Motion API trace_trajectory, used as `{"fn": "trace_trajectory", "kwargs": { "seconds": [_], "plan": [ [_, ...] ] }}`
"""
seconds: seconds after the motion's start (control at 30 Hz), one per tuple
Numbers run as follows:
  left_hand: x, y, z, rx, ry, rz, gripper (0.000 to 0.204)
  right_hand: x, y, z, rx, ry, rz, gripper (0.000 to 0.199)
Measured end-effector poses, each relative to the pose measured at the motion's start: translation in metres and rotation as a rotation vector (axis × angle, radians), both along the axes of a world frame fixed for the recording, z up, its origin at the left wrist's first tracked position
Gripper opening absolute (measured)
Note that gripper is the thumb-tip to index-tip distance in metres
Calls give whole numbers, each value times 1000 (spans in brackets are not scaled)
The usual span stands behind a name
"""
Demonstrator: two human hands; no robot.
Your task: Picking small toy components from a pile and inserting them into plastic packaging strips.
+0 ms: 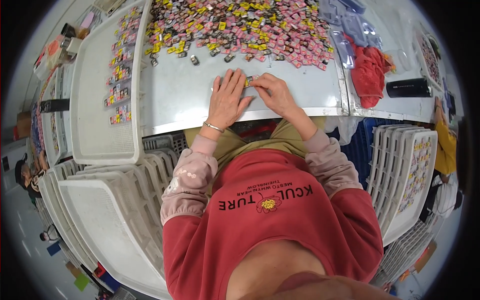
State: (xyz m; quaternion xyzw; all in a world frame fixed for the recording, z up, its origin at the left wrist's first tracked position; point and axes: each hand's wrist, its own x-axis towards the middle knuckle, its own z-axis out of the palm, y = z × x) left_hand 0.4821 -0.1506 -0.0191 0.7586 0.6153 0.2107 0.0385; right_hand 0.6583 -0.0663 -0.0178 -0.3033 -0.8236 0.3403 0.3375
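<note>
My left hand [227, 100] lies flat on the table near its front edge, fingers stretched out and pointing away from me. Whatever lies beneath that palm is mostly hidden. Right beside its fingertips, my right hand [277, 96] is closed in a pinch at the end of a short row of small printed pieces [248, 81], coloured yellow, pink and dark. Beyond both hands spreads a large heap of similar small pieces [240, 30] in pink, yellow and black. A few loose ones, such as a dark piece [194, 60], lie at the heap's near edge.
On the left, a white tray [82, 100] holds several rows of pieces [120, 92]. At the right are clear plastic trays [345, 50], a red cloth [369, 75] and a black cylinder [409, 88]. Stacked white trays [110, 200] stand on both sides of me; other people are nearby.
</note>
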Motion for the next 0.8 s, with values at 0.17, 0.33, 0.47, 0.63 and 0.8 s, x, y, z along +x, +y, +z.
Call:
{"fn": "trace_trajectory", "kwargs": {
  "seconds": [0.17,0.33,0.47,0.63,0.8],
  "plan": [
    [-10,2,5,-17,71,-77,62,32,58,-9,151,68,-273,19],
    [-22,3,8,-60,130,-110,67,37,79,7,365,-410,-210,21],
    [-23,-10,7,25,28,11,66,38,85,8,340,-480,-180,19],
    [-27,-24,-1,92,-93,164,54,32,83,7,175,-459,-142,11],
    [-24,-21,-2,129,-182,205,41,29,87,13,241,-480,-323,15]
  ]
}}
